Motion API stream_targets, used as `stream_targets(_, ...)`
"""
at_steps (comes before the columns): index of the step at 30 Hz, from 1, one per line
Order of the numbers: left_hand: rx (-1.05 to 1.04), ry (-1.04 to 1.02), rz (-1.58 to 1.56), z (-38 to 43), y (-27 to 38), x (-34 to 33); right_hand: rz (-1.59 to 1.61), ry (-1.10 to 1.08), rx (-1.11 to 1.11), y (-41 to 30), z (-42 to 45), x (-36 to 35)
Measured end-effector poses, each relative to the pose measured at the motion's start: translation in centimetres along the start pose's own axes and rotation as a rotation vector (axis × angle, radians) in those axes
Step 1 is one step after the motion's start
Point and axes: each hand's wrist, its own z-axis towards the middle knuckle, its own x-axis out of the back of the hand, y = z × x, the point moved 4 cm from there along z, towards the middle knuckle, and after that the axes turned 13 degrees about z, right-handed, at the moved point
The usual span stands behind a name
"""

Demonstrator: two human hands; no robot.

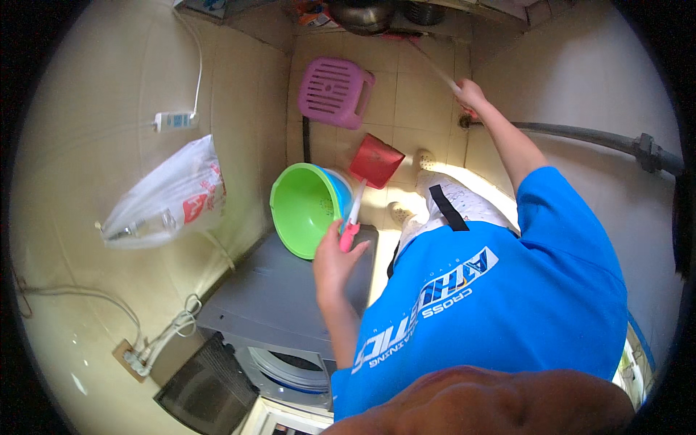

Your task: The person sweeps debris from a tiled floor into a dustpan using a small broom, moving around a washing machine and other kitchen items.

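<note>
My right hand (468,97) grips the white handle of a broom (432,64), whose pink head lies at the far edge of the tiled floor, below the metal pots. My left hand (338,255) is at the pink grip of a red dustpan (377,161) with a white handle; its thumb and fingers are spread about the grip, and how firmly they hold it cannot be told. The dustpan's pan is near the floor in front of my feet. A green basin (304,209), tilted on its side against a blue one, is just left of the dustpan handle.
A purple plastic stool (333,92) stands beyond the dustpan. The washing machine (283,288) has its lid up on the left. Metal pots (363,16) sit at the far end. A grey pipe (576,133) runs along the right wall; a white plastic bag (174,201) hangs on the left.
</note>
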Motion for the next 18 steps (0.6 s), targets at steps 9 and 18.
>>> stream_targets(9, 0.084, 0.062, 0.104, 1.9, 2.6, 0.4, -0.096, -0.082, 0.006, 5.4, -1.0, -6.6)
stream_targets(18, 0.02, 0.057, 0.141, 3.1, 2.9, 1.0, -0.351, -0.152, 0.162, 17.8, -21.3, -0.5)
